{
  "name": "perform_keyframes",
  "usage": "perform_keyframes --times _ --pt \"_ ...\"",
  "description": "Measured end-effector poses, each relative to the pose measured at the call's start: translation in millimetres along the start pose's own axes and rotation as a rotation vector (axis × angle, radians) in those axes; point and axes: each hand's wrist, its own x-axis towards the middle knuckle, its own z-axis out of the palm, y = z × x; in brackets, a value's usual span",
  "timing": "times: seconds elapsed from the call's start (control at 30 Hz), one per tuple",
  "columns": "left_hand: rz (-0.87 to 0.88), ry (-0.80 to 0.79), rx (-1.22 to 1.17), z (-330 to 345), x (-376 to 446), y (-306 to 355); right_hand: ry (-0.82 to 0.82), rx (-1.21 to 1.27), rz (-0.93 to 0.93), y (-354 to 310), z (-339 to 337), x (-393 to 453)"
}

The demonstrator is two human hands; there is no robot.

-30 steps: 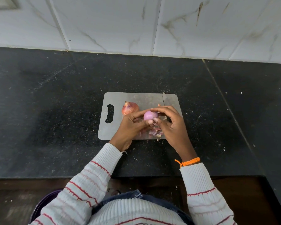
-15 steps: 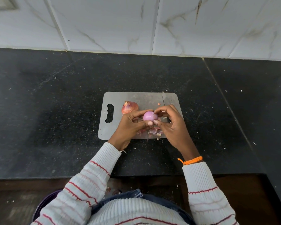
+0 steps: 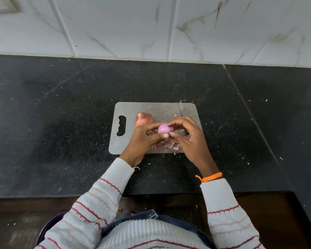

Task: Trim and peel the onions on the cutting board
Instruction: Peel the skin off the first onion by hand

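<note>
A small peeled pink onion (image 3: 164, 128) is held just above the grey cutting board (image 3: 127, 108). My left hand (image 3: 144, 139) grips it from the left and below. My right hand (image 3: 188, 137) pinches it from the right with thumb and fingertips. An unpeeled reddish onion (image 3: 143, 118) lies on the board behind my left hand. A heap of torn onion skins (image 3: 170, 145) sits on the board under my hands. A knife blade (image 3: 182, 110) lies along the board's right side, its handle hidden by my right hand.
The board lies on a black speckled counter (image 3: 61, 132) with small skin flakes scattered about. A white tiled wall (image 3: 151, 27) rises behind. A dark purple round container (image 3: 47, 229) shows below the counter edge at lower left.
Both hands have kept hold of the peeled onion and turned it slightly. My right fingers have shifted over its top right side.
</note>
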Motion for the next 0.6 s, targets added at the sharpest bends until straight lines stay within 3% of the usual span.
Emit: perform_keyframes --times 0.17,0.4,0.6 --pt "0.004 0.016 0.004 1.9 0.0 1.9 0.028 -0.014 0.006 2.3 0.2 -0.9" --pt "0.106 0.120 0.149 6.8 0.0 4.0 0.264 0.049 0.127 -4.7 11.2 -2.1" --pt "0.181 0.192 0.300 5.9 0.8 5.3 0.336 0.063 0.124 -8.2 15.8 0.5"
